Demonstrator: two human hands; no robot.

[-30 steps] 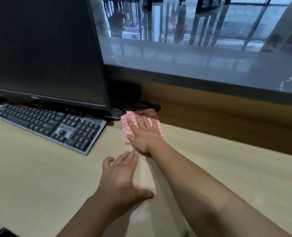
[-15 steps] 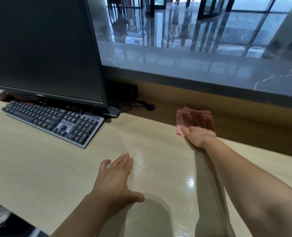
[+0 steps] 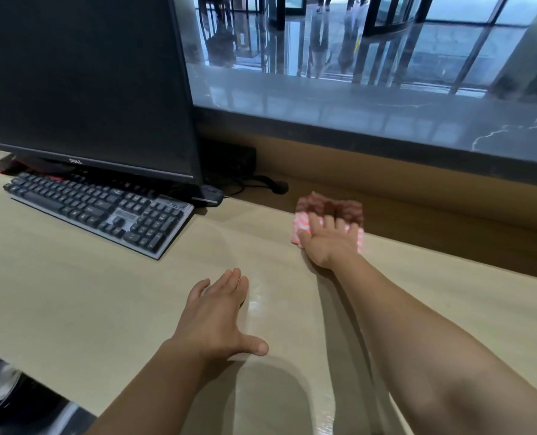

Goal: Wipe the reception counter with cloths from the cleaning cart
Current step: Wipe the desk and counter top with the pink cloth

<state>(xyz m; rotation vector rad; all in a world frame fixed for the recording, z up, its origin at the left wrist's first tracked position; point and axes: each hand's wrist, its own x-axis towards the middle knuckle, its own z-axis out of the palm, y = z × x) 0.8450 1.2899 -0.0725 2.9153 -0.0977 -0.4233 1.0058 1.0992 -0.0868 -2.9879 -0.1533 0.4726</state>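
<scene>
Right hand [image 3: 330, 243]: palm down, fingers straight and spread, pressing flat on the cloth [image 3: 302, 223]. The fingers do not curl round the fabric. The forearm reaches in from the lower right.

Left hand [image 3: 217, 315]: palm down on the desk [image 3: 72, 293], fingers straight and close together, thumb out to the right. It holds nothing. The two hands are well apart, with the left hand nearer the person and to the left of the right hand.

Cloth: pink-and-white striped, folded into a small pad. It lies on the far part of the desk, under the right hand. Its far edge lies in shadow at the foot of the wooden back panel [image 3: 433, 196]; whether it touches the panel cannot be determined.

Desk: pale wood-grain surface. A glossy streak [image 3: 260, 304] shows between the hands, just beside the left fingertips.

Keyboard [image 3: 103, 211]: black keys in a grey frame, set at an angle, to the left of the cloth and apart from it.

Monitor [image 3: 82, 80]: dark screen, standing just behind the keyboard.

Cables [image 3: 254, 183]: black, at the back of the desk between monitor and cloth.

Counter top [image 3: 386, 120]: grey veined stone, raised above the back panel.
</scene>
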